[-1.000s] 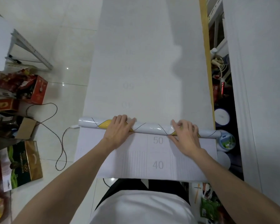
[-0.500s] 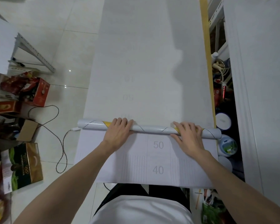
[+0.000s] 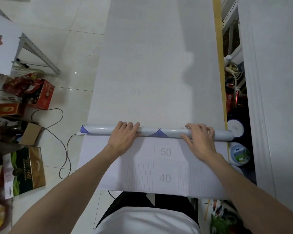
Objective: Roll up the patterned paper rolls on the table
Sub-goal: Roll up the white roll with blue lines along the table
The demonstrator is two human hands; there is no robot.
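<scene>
Left hand (image 3: pixel 123 139) and right hand (image 3: pixel 200 141), fingers together and laid flat, press the patterned paper roll (image 3: pixel 159 132) just beyond the printed "50" (image 3: pixel 165 152). Light, glossy and springy by the look, it wants even pressure nearer both ends.

Patterned paper roll (image 3: pixel 169 132) with glossy, smooth film face, unrolled backing sheet (image 3: pixel 166 164) of matt white printed paper, floor tiles (image 3: pixel 71 53) glossy and reflective, slotted shelf frame (image 3: pixel 39 54) of matt grey metal, brown box (image 3: pixel 31 135) of plain matt cardboard, cable (image 3: pixel 67 149) with braided sheath.
</scene>
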